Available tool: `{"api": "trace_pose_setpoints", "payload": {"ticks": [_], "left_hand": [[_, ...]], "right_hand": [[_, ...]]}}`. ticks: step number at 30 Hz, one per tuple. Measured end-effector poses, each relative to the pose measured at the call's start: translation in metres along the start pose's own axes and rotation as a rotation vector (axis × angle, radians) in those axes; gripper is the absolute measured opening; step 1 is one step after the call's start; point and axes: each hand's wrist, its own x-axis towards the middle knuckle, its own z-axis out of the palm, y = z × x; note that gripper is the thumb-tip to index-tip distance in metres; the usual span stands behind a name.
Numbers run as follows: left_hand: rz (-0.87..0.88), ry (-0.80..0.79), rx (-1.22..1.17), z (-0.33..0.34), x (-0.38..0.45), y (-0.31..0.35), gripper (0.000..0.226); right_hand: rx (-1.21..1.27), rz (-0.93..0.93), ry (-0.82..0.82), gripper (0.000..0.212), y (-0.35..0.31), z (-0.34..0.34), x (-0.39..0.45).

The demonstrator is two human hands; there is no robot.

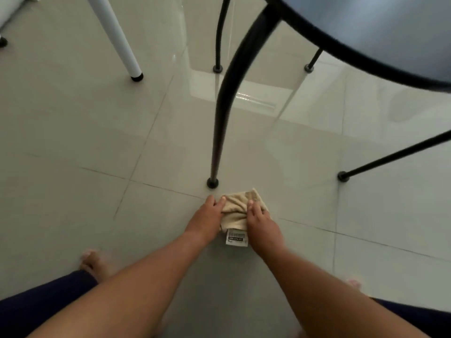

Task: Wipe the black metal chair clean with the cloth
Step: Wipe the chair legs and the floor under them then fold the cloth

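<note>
- The black metal chair stands on the tiled floor, its curved front leg coming down to a round foot just beyond the hands; its dark seat fills the upper right.
- The beige cloth is bunched between both hands, low to the floor and just short of that foot, with a white barcode label hanging from its near edge.
- The left hand grips the cloth's left side, thumb on top and fingers curled round the fabric.
- The right hand pinches the right side, its fingers closed over the folds.
- The cloth is apart from the leg, so by my judgement no wiping contact exists right now.
- Risk: a hard sweep against the thin leg could slide the chair across the glossy tiles, since nothing braces it.
- Risk: the loose bunch may skid over the round tube and miss its far side; wrapping the cloth round the leg would help.
- Risk: the dangling label could drag on the floor or catch at the foot.
- A white leg of other furniture stands well apart, upper left.
</note>
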Motion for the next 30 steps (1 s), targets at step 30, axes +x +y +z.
{"api": "trace_pose_setpoints", "payload": {"ticks": [30], "left_hand": [[0.034, -0.170, -0.481, -0.087, 0.003, 0.142, 0.031]], "right_hand": [[0.708, 0.351, -0.245, 0.017, 0.105, -0.175, -0.026]]}}
